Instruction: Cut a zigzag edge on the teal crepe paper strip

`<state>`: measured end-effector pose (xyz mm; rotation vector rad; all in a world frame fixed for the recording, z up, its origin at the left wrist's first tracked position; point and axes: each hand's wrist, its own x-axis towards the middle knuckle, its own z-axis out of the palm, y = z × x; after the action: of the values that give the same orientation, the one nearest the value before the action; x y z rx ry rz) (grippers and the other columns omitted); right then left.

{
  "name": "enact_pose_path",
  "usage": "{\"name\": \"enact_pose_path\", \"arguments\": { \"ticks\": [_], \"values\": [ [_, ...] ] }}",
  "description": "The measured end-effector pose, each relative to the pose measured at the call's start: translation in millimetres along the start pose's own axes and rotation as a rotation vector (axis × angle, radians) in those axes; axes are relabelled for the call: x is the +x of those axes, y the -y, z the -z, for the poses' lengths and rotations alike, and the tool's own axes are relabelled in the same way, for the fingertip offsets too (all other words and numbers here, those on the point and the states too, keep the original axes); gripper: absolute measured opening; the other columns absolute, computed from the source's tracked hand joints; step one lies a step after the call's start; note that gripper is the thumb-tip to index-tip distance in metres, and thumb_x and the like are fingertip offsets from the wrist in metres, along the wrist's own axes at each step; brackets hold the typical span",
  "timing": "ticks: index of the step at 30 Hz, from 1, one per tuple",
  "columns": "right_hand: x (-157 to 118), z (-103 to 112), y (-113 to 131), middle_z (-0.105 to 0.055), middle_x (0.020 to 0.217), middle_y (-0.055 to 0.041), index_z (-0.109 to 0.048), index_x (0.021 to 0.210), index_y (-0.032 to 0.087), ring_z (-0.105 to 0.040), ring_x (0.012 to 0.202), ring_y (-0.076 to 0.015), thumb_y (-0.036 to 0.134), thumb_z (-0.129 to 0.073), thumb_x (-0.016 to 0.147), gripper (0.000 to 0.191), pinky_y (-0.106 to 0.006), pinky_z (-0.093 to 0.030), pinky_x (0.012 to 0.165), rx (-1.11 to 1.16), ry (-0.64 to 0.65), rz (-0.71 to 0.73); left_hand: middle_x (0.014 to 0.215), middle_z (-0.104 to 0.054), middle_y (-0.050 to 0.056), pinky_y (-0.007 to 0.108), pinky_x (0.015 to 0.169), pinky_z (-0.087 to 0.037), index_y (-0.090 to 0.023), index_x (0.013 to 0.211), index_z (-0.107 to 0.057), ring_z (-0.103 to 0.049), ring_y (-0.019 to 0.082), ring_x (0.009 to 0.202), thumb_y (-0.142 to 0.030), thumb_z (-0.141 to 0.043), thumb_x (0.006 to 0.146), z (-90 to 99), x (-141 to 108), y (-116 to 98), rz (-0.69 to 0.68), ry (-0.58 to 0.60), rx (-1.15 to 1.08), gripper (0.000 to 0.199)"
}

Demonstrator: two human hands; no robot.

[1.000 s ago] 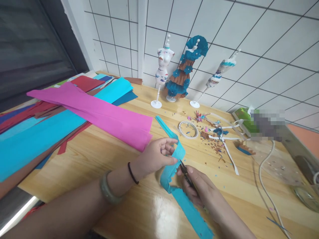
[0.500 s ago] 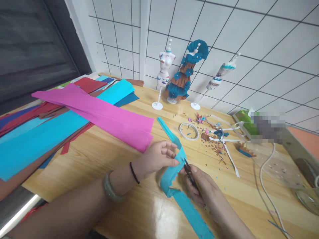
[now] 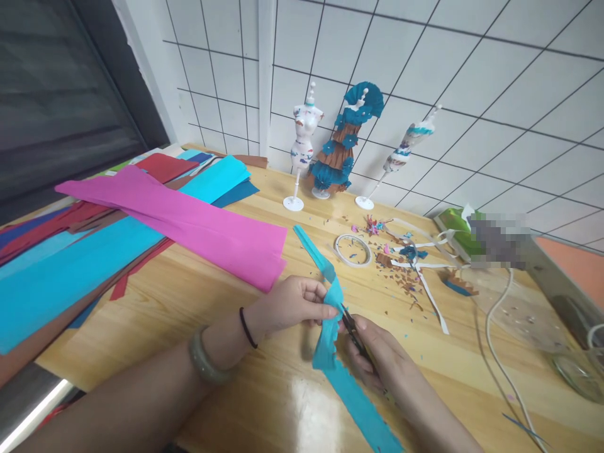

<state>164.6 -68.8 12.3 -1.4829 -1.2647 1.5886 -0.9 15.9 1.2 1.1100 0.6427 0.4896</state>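
A long turquoise crepe paper strip point(image 3: 356, 399) runs from mid-table down to the lower edge, twisted in its middle, with a notched right edge. My left hand point(image 3: 302, 301) pinches its middle part between thumb and fingers. My right hand point(image 3: 377, 349) grips small dark scissors point(image 3: 355, 333), whose tips touch the strip's right edge close to my left thumb. The handles are mostly hidden by my fingers.
Folded pink paper point(image 3: 221, 233) and blue paper point(image 3: 94, 258) lie stacked at left. A tape roll point(image 3: 353, 250), paper scraps point(image 3: 406, 280) and a cable point(image 3: 495, 314) lie right. Against the wall stand a white dress form point(image 3: 304, 135), a paper-dressed form point(image 3: 343, 145) and a tilted form point(image 3: 409, 148).
My left fingers have closed on the strip, and the part below my hand hangs straighter. The scissors remain at its right edge. The whole view has shifted slightly.
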Motion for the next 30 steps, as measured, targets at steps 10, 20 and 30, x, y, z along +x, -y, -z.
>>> {"name": "enact_pose_path", "arguments": {
  "ticks": [10, 20, 30],
  "values": [
    [-0.9, -1.4, 2.7, -0.029, 0.048, 0.0077, -0.037, 0.062, 0.020, -0.025, 0.041, -0.0077, 0.051, -0.030, 0.089, 0.041, -0.021, -0.019, 0.039, 0.005, 0.010, 0.010, 0.072, -0.061, 0.003, 0.022, 0.058, -0.043, -0.013, 0.083, -0.056, -0.056, 0.010, 0.063, -0.028, -0.072, 0.062, -3.3, -1.2, -1.2, -0.045, -0.005, -0.048, 0.030],
    [-4.0, 2.0, 6.9, -0.026, 0.050, 0.0089, -0.048, 0.089, 0.018, -0.019, 0.039, -0.0070, 0.051, -0.029, 0.089, 0.038, -0.020, -0.014, 0.036, 0.039, 0.103, -0.035, 0.069, -0.061, 0.001, 0.026, 0.068, -0.044, -0.014, 0.087, -0.058, -0.059, 0.015, 0.073, -0.032, -0.066, 0.067, -2.1, -1.2, -6.9, -0.114, -0.099, -0.004, 0.028],
    [-3.6, 0.2, 5.7, -0.028, 0.048, 0.0086, -0.048, 0.080, 0.018, -0.022, 0.038, -0.0069, 0.053, -0.031, 0.088, 0.040, -0.020, -0.016, 0.036, 0.034, 0.061, -0.020, 0.079, -0.062, 0.003, 0.025, 0.067, -0.045, -0.014, 0.094, -0.054, -0.060, 0.015, 0.077, -0.025, -0.064, 0.069, -4.6, -2.0, -0.2, -0.149, 0.001, 0.024, 0.029]
  ]
}}
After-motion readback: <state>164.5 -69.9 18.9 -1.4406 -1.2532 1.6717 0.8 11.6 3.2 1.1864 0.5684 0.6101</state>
